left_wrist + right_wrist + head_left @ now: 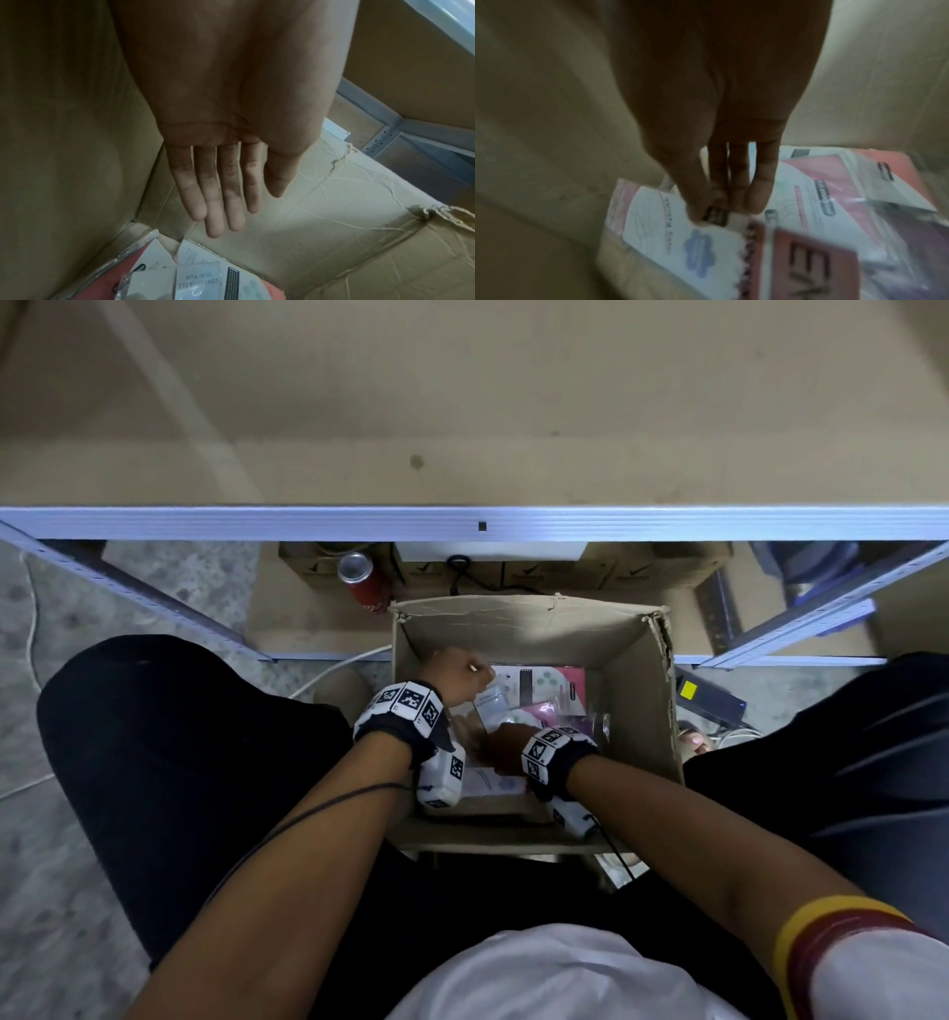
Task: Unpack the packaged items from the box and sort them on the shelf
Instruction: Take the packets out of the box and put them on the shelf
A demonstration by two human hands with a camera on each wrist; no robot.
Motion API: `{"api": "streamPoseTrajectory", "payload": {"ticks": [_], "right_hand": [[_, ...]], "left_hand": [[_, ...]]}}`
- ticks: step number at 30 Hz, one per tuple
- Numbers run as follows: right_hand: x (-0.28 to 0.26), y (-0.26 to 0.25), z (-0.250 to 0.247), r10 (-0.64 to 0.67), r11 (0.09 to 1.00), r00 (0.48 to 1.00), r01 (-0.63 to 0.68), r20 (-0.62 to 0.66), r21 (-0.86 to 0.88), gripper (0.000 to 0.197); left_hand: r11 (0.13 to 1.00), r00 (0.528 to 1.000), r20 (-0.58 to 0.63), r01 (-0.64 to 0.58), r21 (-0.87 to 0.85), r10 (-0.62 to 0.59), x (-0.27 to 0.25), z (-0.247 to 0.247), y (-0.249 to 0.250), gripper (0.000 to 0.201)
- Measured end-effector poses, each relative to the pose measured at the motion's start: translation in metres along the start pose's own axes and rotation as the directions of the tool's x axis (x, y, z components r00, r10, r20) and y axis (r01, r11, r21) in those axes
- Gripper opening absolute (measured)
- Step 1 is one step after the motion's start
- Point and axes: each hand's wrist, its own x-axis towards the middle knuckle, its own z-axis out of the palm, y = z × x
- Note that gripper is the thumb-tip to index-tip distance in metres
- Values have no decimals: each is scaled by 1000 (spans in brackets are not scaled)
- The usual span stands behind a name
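Both our forearms reach down from the bottom of the head view into the open brown cardboard box [637, 690] that sits between our knees. Our left hand [226, 125] is flat and relaxed in its wrist view, fingers [213, 203] straight and close together, holding nothing, hovering by the box's far left corner above the packets; the head view shows it from the back and tells us less. Our right hand [721, 125] points down into the near side of the box, thumb and fingertips [754, 201] pinched on the top edge of a flat plastic-wrapped packet with a white card bearing a blue flower mark [680, 239]. That view is blurred, so the printed text is not readable. The flat clear-wrapped packaged items in pink, white and red [539, 695] lie overlapping on the box floor, all still inside. Beyond the box runs the pale metal front rail of the shelf [308, 523], with a bare tan board above it. Under the rail, just beyond the box's far left corner, stands a red drink can [362, 580], beside folded cardboard cartons [667, 567]. A white cable [339, 665] trails over the speckled floor left of the box.
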Motion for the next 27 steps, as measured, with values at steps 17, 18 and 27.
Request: {"api": "streamPoseTrajectory", "payload": {"ticks": [17, 18, 27], "right_hand": [[-15, 6, 3, 19, 1000, 993, -18, 117, -7, 77], [-17, 6, 1, 20, 1000, 995, -18, 102, -20, 73], [-58, 23, -63, 18, 985, 991, -40, -130, -165, 23]], "left_hand": [[999, 1000, 3, 30, -37, -30, -5, 3, -8, 17], [999, 1000, 2, 30, -35, -30, -5, 2, -7, 18], [995, 997, -10, 75, -62, -76, 3, -6, 5, 24]]}}
